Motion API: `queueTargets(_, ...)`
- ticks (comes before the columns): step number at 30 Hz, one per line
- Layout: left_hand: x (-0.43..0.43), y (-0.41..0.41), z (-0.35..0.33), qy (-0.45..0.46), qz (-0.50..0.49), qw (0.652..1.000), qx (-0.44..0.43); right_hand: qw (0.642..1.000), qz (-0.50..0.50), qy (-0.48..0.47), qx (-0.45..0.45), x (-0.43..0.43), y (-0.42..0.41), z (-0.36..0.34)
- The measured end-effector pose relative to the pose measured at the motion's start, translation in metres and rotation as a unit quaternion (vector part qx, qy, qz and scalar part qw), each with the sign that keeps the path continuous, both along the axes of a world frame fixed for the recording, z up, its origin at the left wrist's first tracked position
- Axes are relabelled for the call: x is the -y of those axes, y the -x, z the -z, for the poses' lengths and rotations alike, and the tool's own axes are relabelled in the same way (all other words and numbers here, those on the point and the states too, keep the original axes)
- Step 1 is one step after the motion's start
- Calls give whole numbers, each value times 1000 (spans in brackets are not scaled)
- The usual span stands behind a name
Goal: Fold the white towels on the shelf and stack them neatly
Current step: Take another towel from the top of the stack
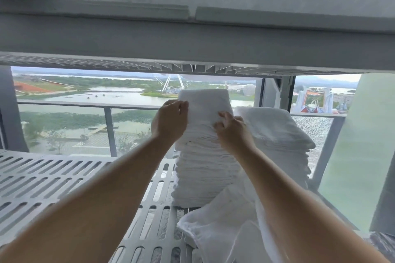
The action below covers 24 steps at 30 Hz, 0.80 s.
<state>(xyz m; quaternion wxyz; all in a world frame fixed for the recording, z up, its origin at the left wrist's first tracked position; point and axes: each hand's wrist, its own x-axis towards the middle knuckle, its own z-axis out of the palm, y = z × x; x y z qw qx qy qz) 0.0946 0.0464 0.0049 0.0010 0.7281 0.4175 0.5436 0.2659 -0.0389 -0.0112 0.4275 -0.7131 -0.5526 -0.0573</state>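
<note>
A tall stack of folded white towels [203, 162] stands on the slatted grey shelf [42, 177]. Its top folded towel [205, 100] is held at the near edge by both hands. My left hand [171, 119] pinches the towel's left corner. On the right side of that edge, my right hand [232, 128] has its fingers curled over it. A second, lower stack of folded towels [275, 141] stands just to the right, touching the first. Loose unfolded white towels [222, 228] lie in a heap in front of the stacks, partly under my right forearm.
The upper shelf [192, 42] hangs low above the stacks and carries more white linen. Behind is a window with a balcony railing [106, 117]. A pale green panel [359, 145] closes the right side. The slatted shelf extends to the left.
</note>
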Motion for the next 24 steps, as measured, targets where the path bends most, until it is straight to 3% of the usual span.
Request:
queueTargets(4, 24, 4, 18, 65, 26, 996, 63, 998, -11, -40, -36, 10, -4, -3)
queueTargets(12, 74, 25, 57, 110, -4, 993, 51, 992, 16, -102, 66, 52, 10, 1)
queueTargets(17, 94, 42, 62, 124, -18, 985, 122, 992, 23, -98, 76, 94, 24, 8)
queueTargets(20, 110, 47, 75, 153, -2, 984, 97, 994, 40, -70, 73, 114, 36, 19)
queueTargets(24, 135, 55, 107, 192, 59, 980, -3, 996, 69, 0, 60, 139, 54, 41)
